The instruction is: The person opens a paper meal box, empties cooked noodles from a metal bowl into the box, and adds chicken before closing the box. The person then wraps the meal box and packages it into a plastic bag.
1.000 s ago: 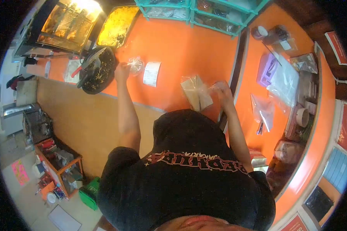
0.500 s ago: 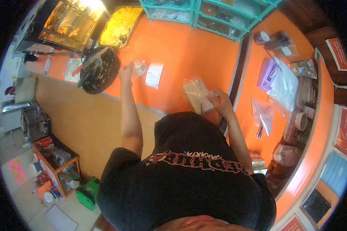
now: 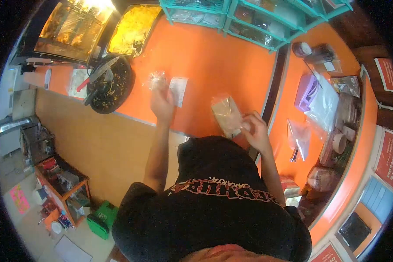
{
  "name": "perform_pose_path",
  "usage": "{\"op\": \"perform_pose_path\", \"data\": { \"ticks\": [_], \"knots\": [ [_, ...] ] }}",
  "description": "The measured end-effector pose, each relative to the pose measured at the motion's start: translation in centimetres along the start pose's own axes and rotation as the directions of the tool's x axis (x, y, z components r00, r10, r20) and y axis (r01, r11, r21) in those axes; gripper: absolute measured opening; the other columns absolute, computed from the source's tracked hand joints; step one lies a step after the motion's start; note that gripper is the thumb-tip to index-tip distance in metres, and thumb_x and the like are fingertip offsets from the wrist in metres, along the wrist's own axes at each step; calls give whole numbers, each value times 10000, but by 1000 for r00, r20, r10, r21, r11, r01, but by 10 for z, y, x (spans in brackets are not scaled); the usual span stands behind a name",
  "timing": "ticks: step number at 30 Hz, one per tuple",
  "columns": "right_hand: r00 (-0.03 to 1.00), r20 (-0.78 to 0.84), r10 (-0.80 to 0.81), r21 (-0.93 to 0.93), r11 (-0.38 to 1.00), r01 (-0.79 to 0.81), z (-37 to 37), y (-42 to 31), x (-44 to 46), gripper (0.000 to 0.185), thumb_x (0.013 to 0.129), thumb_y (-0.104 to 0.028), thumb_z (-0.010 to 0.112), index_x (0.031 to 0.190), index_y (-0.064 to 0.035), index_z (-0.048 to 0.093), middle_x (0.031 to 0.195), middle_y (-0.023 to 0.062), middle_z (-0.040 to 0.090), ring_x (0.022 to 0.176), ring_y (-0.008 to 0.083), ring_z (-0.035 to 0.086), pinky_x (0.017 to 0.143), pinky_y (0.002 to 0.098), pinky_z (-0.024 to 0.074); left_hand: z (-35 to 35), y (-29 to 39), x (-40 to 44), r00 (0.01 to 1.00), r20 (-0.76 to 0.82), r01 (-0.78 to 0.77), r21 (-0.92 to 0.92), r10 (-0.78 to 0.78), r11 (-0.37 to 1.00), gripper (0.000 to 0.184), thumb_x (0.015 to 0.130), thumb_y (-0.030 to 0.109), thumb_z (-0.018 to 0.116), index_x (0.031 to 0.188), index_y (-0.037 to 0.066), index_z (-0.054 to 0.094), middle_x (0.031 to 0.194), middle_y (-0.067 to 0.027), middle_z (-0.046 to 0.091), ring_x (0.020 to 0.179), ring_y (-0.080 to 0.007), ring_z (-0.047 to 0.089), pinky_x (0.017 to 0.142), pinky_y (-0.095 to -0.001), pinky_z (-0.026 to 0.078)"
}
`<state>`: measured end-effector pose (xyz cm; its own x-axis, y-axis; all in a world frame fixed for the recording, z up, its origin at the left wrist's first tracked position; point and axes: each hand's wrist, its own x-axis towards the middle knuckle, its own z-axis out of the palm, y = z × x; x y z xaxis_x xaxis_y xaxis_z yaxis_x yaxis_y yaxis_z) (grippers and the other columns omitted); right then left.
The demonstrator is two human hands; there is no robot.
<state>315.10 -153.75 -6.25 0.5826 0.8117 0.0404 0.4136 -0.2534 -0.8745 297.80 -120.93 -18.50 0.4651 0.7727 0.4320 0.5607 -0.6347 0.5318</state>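
My left hand (image 3: 162,106) is over the counter, its fingers closed at the lower edge of a small clear plastic bag (image 3: 156,79). The bag's contents are hard to make out. Just right of these fingers lies a white printed receipt (image 3: 179,91). With fingers pinched, my right hand (image 3: 255,132) grips the right side of a clear plastic bag (image 3: 226,114) that holds a flat brown packet. This bag is tilted, close to the counter's front edge.
On the left sit a dark round pan (image 3: 111,89) with a knife across it and a tray of yellow food (image 3: 133,31), beside a lit glass cabinet (image 3: 72,32). Teal drawers (image 3: 196,18) line the back. A purple dispenser (image 3: 306,92) and plastic sheets (image 3: 323,105) lie right.
My left hand has moved from the small bag's left side to below it, near the receipt. My right hand still grips the larger bag, whose brown packet is turned more upright. The view has shifted slightly.
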Motion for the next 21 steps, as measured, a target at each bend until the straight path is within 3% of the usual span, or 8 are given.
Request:
{"op": "perform_pose_path", "data": {
  "ticks": [2,5,7,8,11,14,17,21],
  "knots": [
    [999,29,-43,191,981,37,-11,9,2,205,869,-175,676,765,1,662,1006,152,649,864,273,628,785,352,483,8,11,-7,926,308,200,94,-220,975,451,874,316,706,1246,78,616,1062,-192,651,983,-393,613,828,-495,481],
    [951,97,293,507,808,-301,-10,16,13,395,900,-276,653,626,5,612,846,158,638,755,260,611,719,351,481,31,6,-11,887,287,274,301,-361,913,421,872,269,720,1220,49,630,1025,-200,664,942,-392,626,793,-487,494],
    [919,43,391,-15,920,-391,-3,22,42,285,910,-261,619,776,-13,660,820,165,667,713,296,623,694,373,501,63,-38,-27,882,389,242,114,-267,964,379,892,246,702,1197,29,639,998,-193,675,906,-360,647,781,-465,508],
    [905,2,426,-282,868,-408,3,26,59,253,916,-253,603,852,-21,684,808,168,681,693,313,630,682,384,511,68,-46,-28,876,432,229,17,-214,973,359,902,235,693,1185,20,644,985,-190,681,888,-344,658,775,-454,515],
    [918,-40,395,-371,847,-380,45,58,84,312,903,-318,646,842,-12,644,820,190,682,787,379,674,711,494,522,69,-41,-38,710,597,633,-310,-373,709,318,930,216,666,1166,3,647,973,-173,695,857,-281,671,775,-420,526],
    [827,121,549,-585,713,-388,77,77,90,317,889,-320,660,1054,-52,621,840,207,690,839,417,677,768,540,525,69,-47,-52,694,639,630,-314,-333,710,302,960,216,634,1162,-8,639,988,-155,700,889,-230,658,809,-392,519],
    [851,-13,526,-663,632,-401,102,88,82,392,872,-335,677,1138,-63,583,818,205,685,802,406,681,757,534,530,69,-60,-68,580,704,686,-151,-410,712,321,969,242,620,1162,-13,644,1010,-168,700,903,-255,661,820,-401,514],
    [802,-72,593,-583,628,-517,102,78,74,341,876,-318,674,1087,-59,606,831,202,687,798,406,680,735,515,534,59,-60,-71,590,706,613,-77,-391,786,330,982,284,590,1095,-14,676,1002,-192,696,910,-308,665,829,-421,509]
  ]
}}
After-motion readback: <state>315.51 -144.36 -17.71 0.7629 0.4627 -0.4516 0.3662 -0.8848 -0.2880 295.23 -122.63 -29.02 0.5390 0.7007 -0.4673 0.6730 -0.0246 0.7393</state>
